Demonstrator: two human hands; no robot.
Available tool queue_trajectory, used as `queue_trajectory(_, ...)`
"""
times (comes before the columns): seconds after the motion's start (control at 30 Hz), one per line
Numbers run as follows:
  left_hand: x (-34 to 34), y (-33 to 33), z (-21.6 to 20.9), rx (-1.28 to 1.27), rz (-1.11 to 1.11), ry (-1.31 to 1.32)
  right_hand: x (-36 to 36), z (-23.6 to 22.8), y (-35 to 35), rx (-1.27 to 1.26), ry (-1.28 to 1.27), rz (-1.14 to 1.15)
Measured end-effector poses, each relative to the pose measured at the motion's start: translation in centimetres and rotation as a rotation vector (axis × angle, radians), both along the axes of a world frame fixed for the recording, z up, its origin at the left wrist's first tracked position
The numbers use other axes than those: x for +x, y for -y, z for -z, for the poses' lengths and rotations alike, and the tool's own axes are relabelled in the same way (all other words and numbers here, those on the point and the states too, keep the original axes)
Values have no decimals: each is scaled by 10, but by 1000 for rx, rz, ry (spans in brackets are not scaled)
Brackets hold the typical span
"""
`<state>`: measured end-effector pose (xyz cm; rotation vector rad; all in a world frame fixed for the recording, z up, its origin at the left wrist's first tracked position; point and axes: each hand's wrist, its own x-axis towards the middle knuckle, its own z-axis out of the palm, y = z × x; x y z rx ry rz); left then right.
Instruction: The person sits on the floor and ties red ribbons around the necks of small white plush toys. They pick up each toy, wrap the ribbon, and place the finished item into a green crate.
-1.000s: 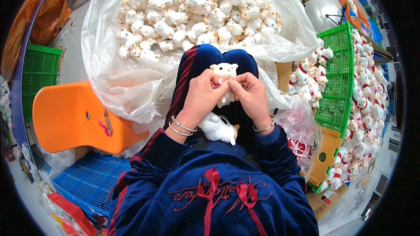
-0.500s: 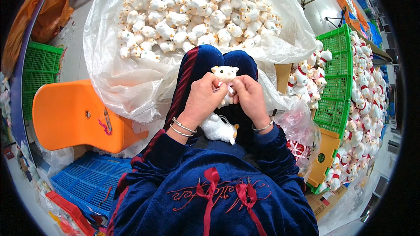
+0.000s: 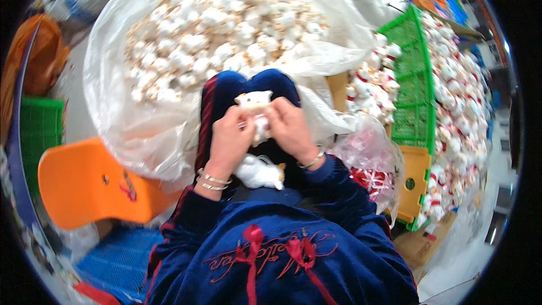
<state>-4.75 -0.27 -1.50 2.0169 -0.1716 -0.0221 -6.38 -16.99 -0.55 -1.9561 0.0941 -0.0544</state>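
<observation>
A small white plush animal toy [image 3: 254,100] with tan ears sits upright between my knees, its head above my fingers. A pale pink ribbon [image 3: 260,123] lies at its neck. My left hand [image 3: 230,138] is closed at the toy's left side, thumb and finger pinching the ribbon. Opposite it, my right hand [image 3: 292,127] is closed around the toy's right side by the neck. Motion blur hides the fingertips' exact hold. Nearer to me, a second white plush toy [image 3: 258,173] lies on its side in my lap.
A large clear plastic sheet [image 3: 110,107] ahead holds a heap of plush toys [image 3: 226,28]. On the right are a clear bag of red and pink ribbons [image 3: 372,158], a green crate [image 3: 411,90] and toys with red neckbands [image 3: 460,113]. An orange chair [image 3: 96,183] stands left.
The whole view has shifted and blurred, with my hands and the toy now further left in it. Both hands keep hold at the toy's neck, and the second toy stays in my lap.
</observation>
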Motion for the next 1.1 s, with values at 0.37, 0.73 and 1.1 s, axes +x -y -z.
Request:
queue_trajectory(0.37, 5, -17, -1, -508, 84, -301, -5, -46, 53, 160, -33, 113)
queue_trajectory(0.73, 6, -4, -3, -361, 102, -315, -43, -108, 191, -103, 191, 600)
queue_trajectory(1.1, 1, -18, -8, -313, 180, -302, -76, -47, -7, -594, -81, -755)
